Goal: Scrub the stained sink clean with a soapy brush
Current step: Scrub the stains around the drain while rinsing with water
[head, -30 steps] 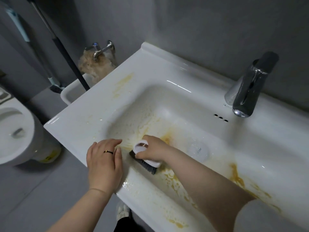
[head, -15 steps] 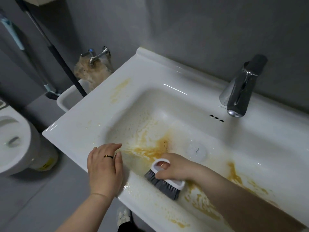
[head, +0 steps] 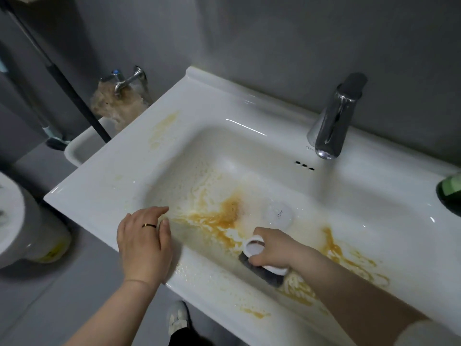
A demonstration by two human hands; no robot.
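1. Brush [head: 262, 269] has shifted right along the near inner wall of the sink [head: 224, 108], bristles down beside the orange stains [head: 224, 217].
2. Right hand [head: 273, 250]: fingers curled round the white handle.
3. Left hand [head: 144, 243]: flat and relaxed on the front rim, holding nothing.
4. Faucet [head: 334, 121] at the back edge.

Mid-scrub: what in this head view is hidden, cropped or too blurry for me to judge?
All in the head view:
1. White-handled scrub brush with grey bristles: the gripping right hand covers most of it.
2. Dark green rounded object: cut off by the right edge; unidentifiable.
3. Round pale drain cover: blurred, foamy; open or shut unclear.
4. White ceramic sink: near-right stains hidden under the forearm.
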